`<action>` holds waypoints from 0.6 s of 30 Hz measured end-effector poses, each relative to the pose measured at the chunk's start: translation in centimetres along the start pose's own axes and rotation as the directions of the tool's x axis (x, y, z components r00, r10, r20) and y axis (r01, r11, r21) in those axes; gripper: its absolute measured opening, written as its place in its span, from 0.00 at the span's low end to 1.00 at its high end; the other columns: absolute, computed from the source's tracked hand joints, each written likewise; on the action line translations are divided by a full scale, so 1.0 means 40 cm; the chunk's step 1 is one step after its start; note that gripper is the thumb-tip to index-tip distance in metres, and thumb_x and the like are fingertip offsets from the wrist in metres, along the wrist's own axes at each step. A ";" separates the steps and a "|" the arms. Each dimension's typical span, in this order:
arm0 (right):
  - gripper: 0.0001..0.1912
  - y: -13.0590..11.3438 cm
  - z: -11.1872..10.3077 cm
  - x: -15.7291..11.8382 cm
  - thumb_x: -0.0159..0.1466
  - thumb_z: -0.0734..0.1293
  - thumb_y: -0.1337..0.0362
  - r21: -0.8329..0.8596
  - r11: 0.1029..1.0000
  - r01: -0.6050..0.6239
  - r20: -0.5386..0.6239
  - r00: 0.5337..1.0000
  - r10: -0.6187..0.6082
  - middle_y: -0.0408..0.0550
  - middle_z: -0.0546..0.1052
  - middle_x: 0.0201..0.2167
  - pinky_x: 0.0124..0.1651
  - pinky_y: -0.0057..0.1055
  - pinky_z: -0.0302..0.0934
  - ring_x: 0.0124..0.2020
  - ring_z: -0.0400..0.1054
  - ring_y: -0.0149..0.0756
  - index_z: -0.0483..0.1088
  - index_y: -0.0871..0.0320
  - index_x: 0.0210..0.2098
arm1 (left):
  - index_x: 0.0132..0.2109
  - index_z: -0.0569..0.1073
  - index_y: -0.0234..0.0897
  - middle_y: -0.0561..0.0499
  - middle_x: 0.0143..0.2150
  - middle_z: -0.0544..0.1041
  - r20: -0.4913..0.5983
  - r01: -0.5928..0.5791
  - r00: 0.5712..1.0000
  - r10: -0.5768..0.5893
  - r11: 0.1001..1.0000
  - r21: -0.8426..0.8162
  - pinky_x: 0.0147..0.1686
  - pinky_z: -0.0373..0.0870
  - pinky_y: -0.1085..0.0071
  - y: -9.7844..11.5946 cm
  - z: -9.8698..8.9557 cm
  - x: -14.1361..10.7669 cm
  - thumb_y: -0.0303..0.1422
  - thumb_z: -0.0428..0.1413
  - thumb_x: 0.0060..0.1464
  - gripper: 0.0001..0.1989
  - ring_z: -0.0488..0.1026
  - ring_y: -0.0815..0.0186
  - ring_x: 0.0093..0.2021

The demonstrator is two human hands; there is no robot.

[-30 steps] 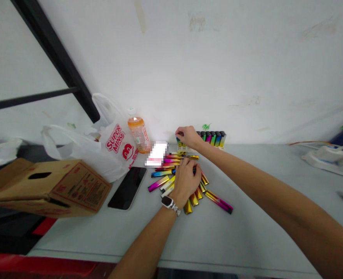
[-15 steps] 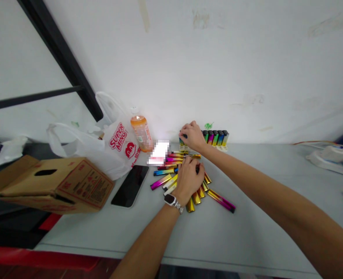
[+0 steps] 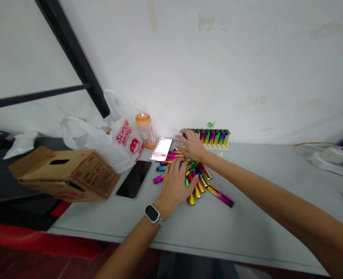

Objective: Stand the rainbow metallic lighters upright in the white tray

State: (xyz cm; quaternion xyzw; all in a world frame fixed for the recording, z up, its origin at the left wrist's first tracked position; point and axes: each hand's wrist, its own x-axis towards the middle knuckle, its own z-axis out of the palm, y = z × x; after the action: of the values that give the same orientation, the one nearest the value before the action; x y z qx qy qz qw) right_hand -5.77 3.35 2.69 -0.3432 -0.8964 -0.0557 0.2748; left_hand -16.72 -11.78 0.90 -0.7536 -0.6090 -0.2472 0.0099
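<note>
Several shiny, multicoloured lighters (image 3: 204, 176) lie in a loose fan on the grey table. My left hand (image 3: 176, 183), with a watch (image 3: 152, 214) on its wrist, rests over the left part of the pile, fingers spread and apart from the thumb. Behind the pile, lighters (image 3: 212, 136) with black tops stand upright in a row in a pale rack (image 3: 218, 147) against the wall. My right hand (image 3: 193, 145) is at the left end of that row, fingers apart, and covers some of the lighters there. One purple-and-gold lighter (image 3: 220, 196) lies apart at the right.
To the left are a dark phone (image 3: 134, 180), a lit phone (image 3: 166, 149), partly blurred, an orange drink bottle (image 3: 146, 130), a white plastic bag (image 3: 113, 145) and an opened cardboard box (image 3: 72, 178). A white power strip (image 3: 334, 159) with cables lies at the far right.
My left hand has shifted left and towards me, and its fingers have spread. My right hand's fingers have opened at the rack's left end. The camera view has shifted slightly.
</note>
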 end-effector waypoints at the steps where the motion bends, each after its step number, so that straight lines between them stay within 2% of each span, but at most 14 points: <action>1: 0.26 -0.013 0.012 -0.011 0.71 0.58 0.54 0.044 0.998 0.038 0.044 0.998 -0.040 0.63 0.65 0.63 0.63 0.48 0.49 0.64 0.53 0.52 0.66 0.61 0.63 | 0.62 0.65 0.36 0.37 0.67 0.64 0.014 0.015 1.000 -0.015 0.999 0.034 0.67 0.54 0.49 -0.015 -0.004 -0.019 0.52 0.52 0.59 0.32 0.58 0.48 0.68; 4: 0.26 -0.042 0.044 -0.040 0.74 0.53 0.52 0.140 0.988 0.064 0.186 0.978 -0.090 0.59 0.69 0.61 0.66 0.48 0.47 0.64 0.57 0.47 0.68 0.59 0.62 | 0.68 0.58 0.32 0.33 0.71 0.58 0.076 0.037 0.996 -0.044 0.995 0.093 0.70 0.44 0.44 -0.046 -0.005 -0.056 0.63 0.50 0.53 0.47 0.51 0.45 0.72; 7: 0.28 -0.054 0.047 -0.073 0.74 0.51 0.51 0.207 0.978 0.040 0.244 0.965 -0.091 0.57 0.69 0.63 0.68 0.47 0.46 0.65 0.59 0.44 0.65 0.57 0.64 | 0.69 0.56 0.29 0.31 0.71 0.57 0.127 0.011 0.992 -0.026 0.993 0.114 0.70 0.39 0.42 -0.045 0.001 -0.064 0.67 0.47 0.49 0.54 0.50 0.42 0.72; 12: 0.29 -0.033 0.003 -0.141 0.75 0.49 0.51 0.273 0.962 0.006 0.227 0.971 -0.071 0.56 0.66 0.66 0.68 0.46 0.48 0.66 0.58 0.42 0.60 0.57 0.67 | 0.69 0.56 0.26 0.28 0.71 0.56 0.164 -0.063 0.985 0.048 0.995 0.083 0.70 0.40 0.41 0.000 0.022 -0.046 0.67 0.48 0.49 0.55 0.51 0.41 0.72; 15: 0.28 -0.005 -0.032 -0.172 0.75 0.49 0.52 0.250 0.968 -0.029 0.230 0.973 -0.030 0.56 0.68 0.64 0.68 0.46 0.48 0.66 0.59 0.42 0.64 0.58 0.65 | 0.69 0.56 0.25 0.27 0.71 0.56 0.181 -0.109 0.979 0.099 0.993 0.045 0.70 0.41 0.42 0.043 0.040 -0.027 0.67 0.50 0.48 0.56 0.50 0.42 0.73; 18: 0.28 0.017 -0.090 -0.202 0.75 0.49 0.53 0.207 0.976 -0.074 0.167 0.985 0.040 0.57 0.70 0.63 0.68 0.47 0.48 0.65 0.60 0.42 0.69 0.59 0.60 | 0.69 0.56 0.28 0.30 0.72 0.56 0.162 -0.142 0.977 0.137 0.990 0.019 0.70 0.43 0.44 0.080 0.048 -0.008 0.66 0.49 0.50 0.53 0.50 0.44 0.73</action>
State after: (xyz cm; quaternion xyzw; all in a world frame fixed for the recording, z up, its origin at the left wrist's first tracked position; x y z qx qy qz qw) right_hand 1.25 -1.90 1.36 -0.3410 -0.9063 0.0764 0.2377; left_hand -13.10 -12.29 0.01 -0.8118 -0.5569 -0.1752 -0.0105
